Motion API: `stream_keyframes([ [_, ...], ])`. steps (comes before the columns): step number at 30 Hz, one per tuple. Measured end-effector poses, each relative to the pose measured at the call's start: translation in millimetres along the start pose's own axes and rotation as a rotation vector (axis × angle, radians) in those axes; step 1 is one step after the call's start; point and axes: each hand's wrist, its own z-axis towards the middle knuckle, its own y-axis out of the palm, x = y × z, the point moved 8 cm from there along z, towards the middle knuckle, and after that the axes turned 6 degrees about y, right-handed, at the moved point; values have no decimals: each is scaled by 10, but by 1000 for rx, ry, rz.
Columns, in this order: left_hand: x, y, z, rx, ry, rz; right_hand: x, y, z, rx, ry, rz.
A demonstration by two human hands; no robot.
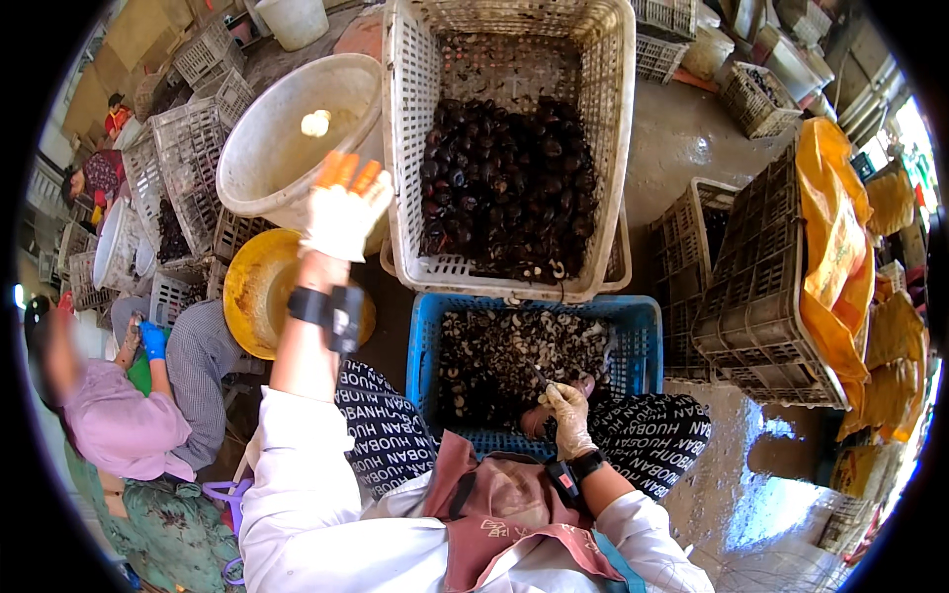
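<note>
My left hand [346, 203], in a pale glove with orange fingertips, reaches over the rim of a large whitish tub [247, 188]. Its fingers are stretched out with nothing in them. Just beyond the fingertips shows a pale, peeled-looking lump [315, 123]; whether it is in the air or in the tub I cannot tell. Above the blue crate [420, 366] my gloved right hand [568, 415] is closed around a small knife [541, 377], mostly hidden by the fingers. Pale scraps and dark peelings [514, 346] fill that crate between my knees.
Ahead, a whitish crate [611, 148] holds many dark, glossy round pieces [514, 178] like water chestnuts. A yellow basin [247, 296] stands at left, near a seated person [129, 415] with a blue glove. Stacked crates [761, 296] with orange sacks [830, 257] rise at right, on wet floor.
</note>
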Motion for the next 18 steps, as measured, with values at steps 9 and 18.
stream_keyframes([
  [9, -1715, -540, 176, -443, 447, 1661, 8, 34, 33, -5, 75, 32],
  [18, -2055, -930, 539, -395, 304, 1727, 27, 62, 68, -5, 109, 73],
])
